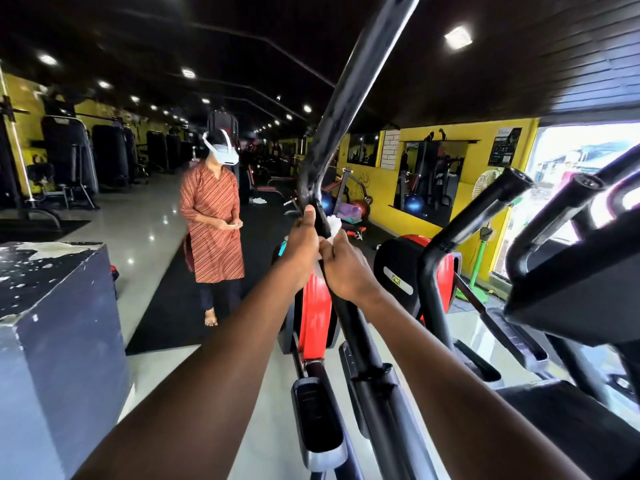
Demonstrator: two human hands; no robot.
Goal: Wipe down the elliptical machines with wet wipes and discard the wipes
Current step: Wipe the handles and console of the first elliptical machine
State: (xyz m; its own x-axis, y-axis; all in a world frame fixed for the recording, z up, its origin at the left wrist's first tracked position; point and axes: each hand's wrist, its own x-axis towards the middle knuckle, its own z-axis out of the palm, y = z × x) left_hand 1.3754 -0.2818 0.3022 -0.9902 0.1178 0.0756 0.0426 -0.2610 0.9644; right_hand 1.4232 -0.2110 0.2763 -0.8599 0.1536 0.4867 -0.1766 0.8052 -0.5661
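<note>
Both forearms reach out from the bottom edge to the black handlebar (pixel 325 140) of the elliptical (pixel 317 317). Left hand (pixel 298 251) is clenched round the bar, thumb up, probably just to steady it. Right hand (pixel 346 268), touching the left, is closed on a bunched white wipe (pixel 333 227) pressed to the bar right above its knuckles, so I'd guess mid-scrub. Below the grip sits the red housing. Only writing I can spot is a small logo on the next machine (pixel 398 271), too blurry to read
</note>
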